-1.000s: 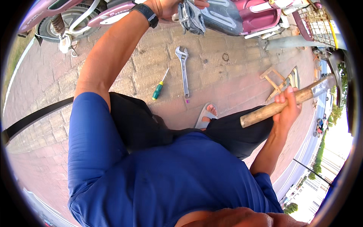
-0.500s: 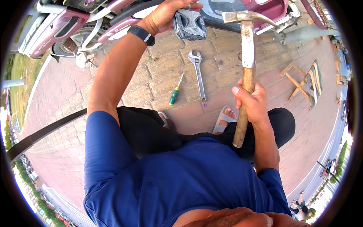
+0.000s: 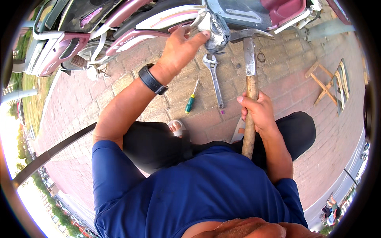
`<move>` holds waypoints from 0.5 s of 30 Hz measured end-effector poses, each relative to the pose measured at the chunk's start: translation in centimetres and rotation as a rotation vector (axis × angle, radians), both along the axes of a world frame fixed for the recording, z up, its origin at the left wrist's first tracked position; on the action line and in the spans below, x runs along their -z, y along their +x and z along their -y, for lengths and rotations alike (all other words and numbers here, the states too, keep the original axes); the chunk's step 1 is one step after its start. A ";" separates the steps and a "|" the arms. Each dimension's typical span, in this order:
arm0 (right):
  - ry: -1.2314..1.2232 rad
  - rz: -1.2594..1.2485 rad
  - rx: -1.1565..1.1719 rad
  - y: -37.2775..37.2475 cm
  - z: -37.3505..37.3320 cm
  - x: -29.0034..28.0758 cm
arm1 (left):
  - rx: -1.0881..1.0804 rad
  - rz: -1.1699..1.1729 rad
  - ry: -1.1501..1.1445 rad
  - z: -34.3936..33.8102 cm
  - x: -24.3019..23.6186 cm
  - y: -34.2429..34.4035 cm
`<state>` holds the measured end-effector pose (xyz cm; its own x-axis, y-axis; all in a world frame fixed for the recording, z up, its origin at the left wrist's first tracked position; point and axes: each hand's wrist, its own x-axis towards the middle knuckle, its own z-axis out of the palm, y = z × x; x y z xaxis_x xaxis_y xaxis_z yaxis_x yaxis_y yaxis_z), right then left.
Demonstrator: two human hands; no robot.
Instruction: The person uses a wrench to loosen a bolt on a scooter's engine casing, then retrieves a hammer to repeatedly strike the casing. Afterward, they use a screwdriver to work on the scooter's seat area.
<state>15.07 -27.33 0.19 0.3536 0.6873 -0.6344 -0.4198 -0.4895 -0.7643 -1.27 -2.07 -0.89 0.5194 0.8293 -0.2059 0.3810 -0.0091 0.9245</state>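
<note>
My left hand [image 3: 183, 49], fingers bent, grips a dirty grey blocky metal part [image 3: 216, 33] with worn, pale faces. The part is held tilted at the far middle, in front of the parked vehicle. My right hand [image 3: 260, 109] is wrapped around the wooden handle of a claw hammer [image 3: 250, 59]. The hammer's head is up beside the part's right side; whether they touch I cannot tell. On the paving between my arms lie an adjustable wrench [image 3: 215, 79] and a screwdriver [image 3: 191, 100] with a green and yellow handle.
A maroon and white two-wheeled vehicle [image 3: 158, 23] spans the far side. To the right stands a small wooden folding stool [image 3: 331, 85]. A thin dark ring [image 3: 261, 58] lies on the brick paving [image 3: 285, 91]. My sandalled left foot [image 3: 175, 127] is near the screwdriver.
The grey part has been turned and tilted in my left hand, which now shows lower in view. The hammer's head has come down and left, closer to the part.
</note>
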 end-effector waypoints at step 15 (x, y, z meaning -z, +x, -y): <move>-0.138 0.019 -0.070 1.3 -0.7 3.2 | 0.005 0.238 -0.620 4.1 5.2 7.3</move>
<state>16.40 -26.67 -3.04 0.3204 0.6176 -0.7183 -0.3668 -0.6182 -0.6952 6.02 -6.17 -6.09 0.6133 0.5919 -0.5230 0.1667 0.5502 0.8182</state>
